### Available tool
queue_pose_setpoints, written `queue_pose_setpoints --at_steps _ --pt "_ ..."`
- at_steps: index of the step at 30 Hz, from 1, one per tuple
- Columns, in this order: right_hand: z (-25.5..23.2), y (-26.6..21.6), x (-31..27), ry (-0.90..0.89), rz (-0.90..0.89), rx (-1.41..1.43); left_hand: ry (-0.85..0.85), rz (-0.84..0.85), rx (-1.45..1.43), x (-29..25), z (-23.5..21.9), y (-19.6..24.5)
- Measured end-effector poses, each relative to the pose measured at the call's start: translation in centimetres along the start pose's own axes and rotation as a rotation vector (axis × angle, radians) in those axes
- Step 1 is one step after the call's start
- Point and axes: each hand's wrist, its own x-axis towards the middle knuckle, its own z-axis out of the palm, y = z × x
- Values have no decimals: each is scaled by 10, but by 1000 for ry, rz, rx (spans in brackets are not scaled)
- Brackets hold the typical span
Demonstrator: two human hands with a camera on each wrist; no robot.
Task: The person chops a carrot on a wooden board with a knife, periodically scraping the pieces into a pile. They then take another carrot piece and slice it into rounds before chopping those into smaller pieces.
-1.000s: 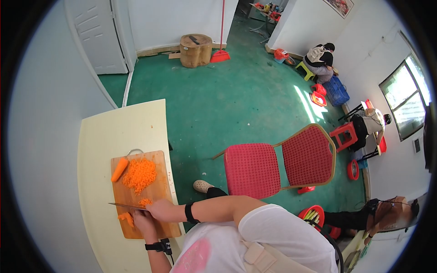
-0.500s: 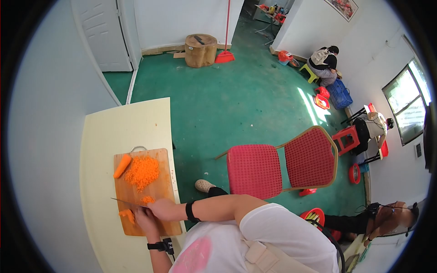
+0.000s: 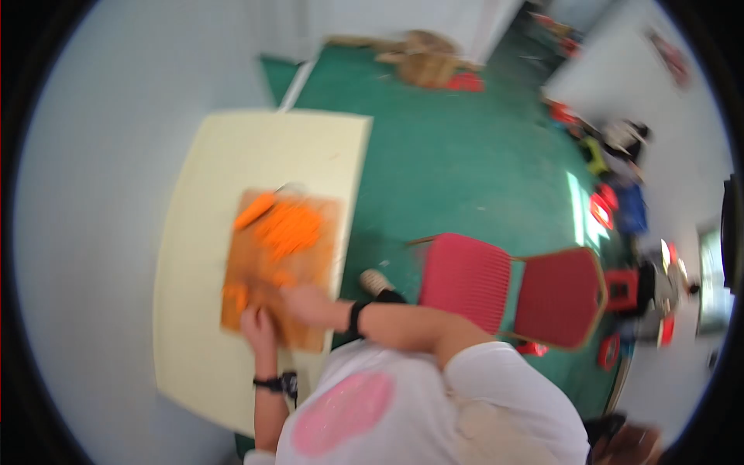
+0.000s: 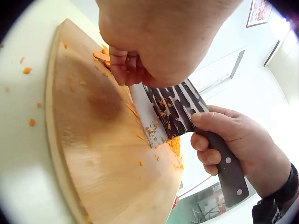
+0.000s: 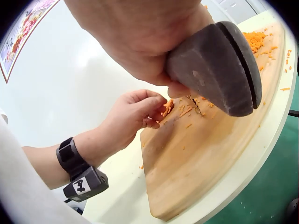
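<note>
My right hand (image 4: 238,144) grips a cleaver (image 4: 170,112) by its dark riveted handle, its thumb lying near the top of the blade. Carrot bits cling to the blade, which stands over the wooden cutting board (image 4: 107,163). Beside the blade, the curled fingers of my left hand (image 5: 135,111) hold carrot strips (image 5: 168,107) against the board. A heap of minced carrot (image 3: 290,229) lies toward the board's far end, and a peeled carrot piece (image 3: 254,210) sits to its left. The blade is only a blur in the head view.
The board rests on a pale table (image 3: 194,310) beside a wall, with carrot crumbs scattered around it. A red chair (image 3: 465,283) stands to the right on the green floor. Farther off are a wooden stump (image 3: 426,68), a blue crate (image 3: 632,209) and people sitting along the right side.
The head view has swung and blurred, so the table, board and chair appear farther right and the board higher. Both hands remain over the near part of the board, the cleaver still in the right.
</note>
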Motion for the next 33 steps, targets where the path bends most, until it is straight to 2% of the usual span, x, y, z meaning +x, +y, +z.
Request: queue_pose_setpoints --at_steps 2,3,4,6,8,11,15,25,27,33 --pt "11 14 9 0 -14 8 62 -10 -14 -5 -3 -3" --pt "-2 2 4 -18 68 26 79 -52 -9 -7 -14 9" --pt "-4 0 -4 55 -22 43 42 -116 34 -12 -26 14" --pt "-14 -11 -6 27 52 25 125 -138 33 -19 -38 24" --pt "-11 -3 2 -8 54 37 98 -260 -57 -19 -33 29" --pt "-7 -3 14 -12 101 43 88 -291 -63 -24 -34 21" --pt "-2 -14 6 1 88 44 105 -292 -67 -37 -45 23" --pt "6 -23 10 9 89 -29 100 -294 -85 -39 -39 24" --pt "5 -26 7 30 51 37 86 -301 -78 -36 -40 22" --pt "10 -26 9 32 111 90 67 -301 -69 -42 -39 21"
